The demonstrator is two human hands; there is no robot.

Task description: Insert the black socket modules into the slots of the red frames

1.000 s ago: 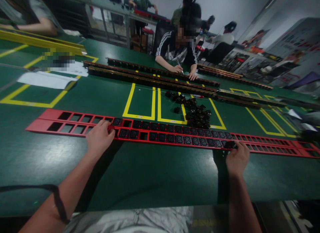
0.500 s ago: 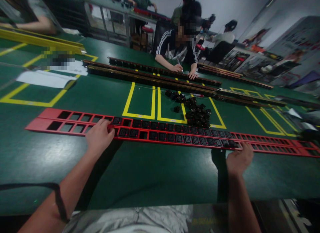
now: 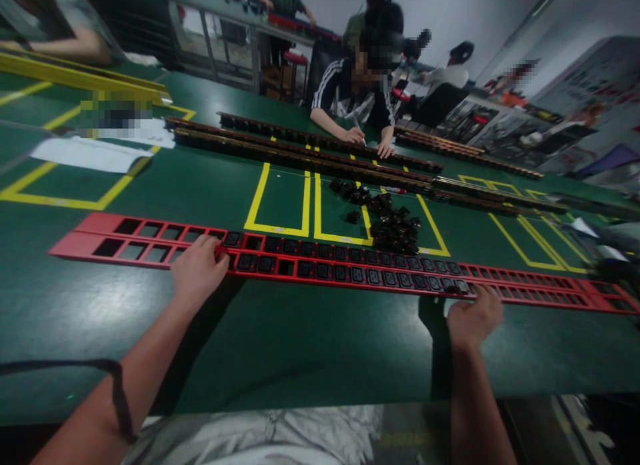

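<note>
The red frame lies lengthwise across the green table in front of the person, its wide plain end to the left and its other end running off toward the right edge of view. The left hand is laid over it, left of the middle, fingers curled together across the rows, with a strip of the frame's red pinched between thumb and forefinger. The right hand comes in from the near side, knuckles bent, fingers gathered at the frame just beside the last socket of the near row; the fingertips are dim and small there, so I cannot tell whether they pinch anything or only touch. Between the hands, black sockets fill two rows, except for one open slot in each row near the left hand. More open slots show to the left of the left hand and, narrower, to the right of the right hand. Beyond the frame, near its right half, a loose heap of black parts sits partly over yellow tape lines. Behind the heap lie a red marker and long dark rails. White paper lies at the left, near a yellow rail. Across the table, a co-worker in striped sleeves leans in, holding a pen over the farther rail.
</note>
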